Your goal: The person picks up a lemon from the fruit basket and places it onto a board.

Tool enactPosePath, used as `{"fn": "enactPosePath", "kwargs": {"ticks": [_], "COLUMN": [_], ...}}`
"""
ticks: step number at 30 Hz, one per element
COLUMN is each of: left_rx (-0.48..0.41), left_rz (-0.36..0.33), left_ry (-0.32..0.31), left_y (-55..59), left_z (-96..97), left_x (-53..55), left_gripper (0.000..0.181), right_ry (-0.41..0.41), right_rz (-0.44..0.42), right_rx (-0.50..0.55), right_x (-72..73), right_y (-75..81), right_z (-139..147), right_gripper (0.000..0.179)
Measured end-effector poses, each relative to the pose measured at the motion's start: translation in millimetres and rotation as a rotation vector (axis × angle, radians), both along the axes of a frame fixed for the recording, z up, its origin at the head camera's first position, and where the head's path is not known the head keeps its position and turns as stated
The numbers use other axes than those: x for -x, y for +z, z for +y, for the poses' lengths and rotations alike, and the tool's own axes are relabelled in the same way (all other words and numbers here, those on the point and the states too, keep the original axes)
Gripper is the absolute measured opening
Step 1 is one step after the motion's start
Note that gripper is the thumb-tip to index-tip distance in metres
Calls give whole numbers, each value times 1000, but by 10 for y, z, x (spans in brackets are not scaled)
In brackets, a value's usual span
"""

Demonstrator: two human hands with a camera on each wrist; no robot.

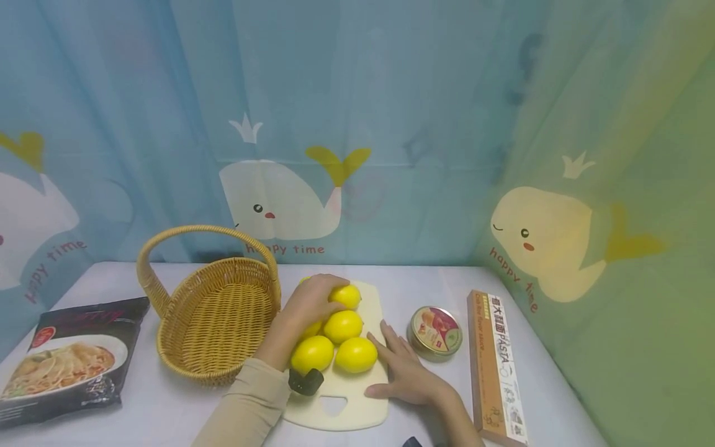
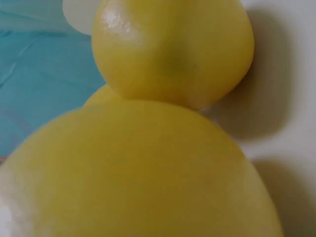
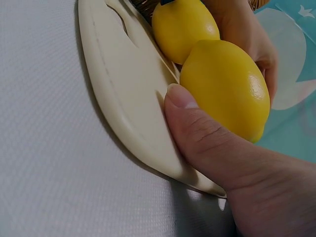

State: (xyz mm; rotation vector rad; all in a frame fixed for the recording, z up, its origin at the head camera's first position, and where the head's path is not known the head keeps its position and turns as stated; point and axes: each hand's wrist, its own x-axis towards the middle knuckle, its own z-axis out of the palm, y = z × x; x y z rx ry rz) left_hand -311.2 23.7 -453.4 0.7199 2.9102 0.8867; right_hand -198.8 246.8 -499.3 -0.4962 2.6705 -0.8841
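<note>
Several yellow lemons lie bunched on a cream cutting board [image 1: 360, 410]. My left hand [image 1: 313, 301] reaches over them from the left and holds the lemon at the back right [image 1: 347, 297], fingers over its far side and thumb on its near side. The hand and forearm partly hide other lemons at the left. In the left wrist view, a near lemon [image 2: 143, 168] fills the lower part. My right hand [image 1: 408, 372] rests at the board's right edge with its fingers spread. Its thumb [image 3: 197, 128] lies on the board beside a front lemon [image 3: 224, 89].
Left of the board stands a wicker basket [image 1: 223, 323] with a tall handle. A dark noodle packet [image 1: 72, 360] lies farther left. To the right are a round tin [image 1: 436, 332] and a long pasta box [image 1: 497, 366]. A blue curtain [image 1: 424, 205] hangs behind the table.
</note>
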Motion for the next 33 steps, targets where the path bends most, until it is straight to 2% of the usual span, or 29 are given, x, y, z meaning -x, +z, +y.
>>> {"fn": "enactPosePath", "kwargs": {"ticks": [9,16,27,33], "left_rx": [8,69,172,173], "left_rz": [12,47,32,-4], "left_ry": [-36,-72,-82,-56], "left_y": [-43,-69,49,31], "left_z": [6,12,-70,-80], "left_x": [4,9,-25,-14], "left_gripper": [43,44,43,44], "right_ry": [-11,-13,-9,-11], "right_rz": [-17,-7,-17,-20], "right_rx": [-4,-17,-16,-12], "right_x": [3,0,9,12], "right_y": [-1,-2,3,-9], "right_z": [-3,-4,-4,-6], "right_gripper": [95,95,95,96]}}
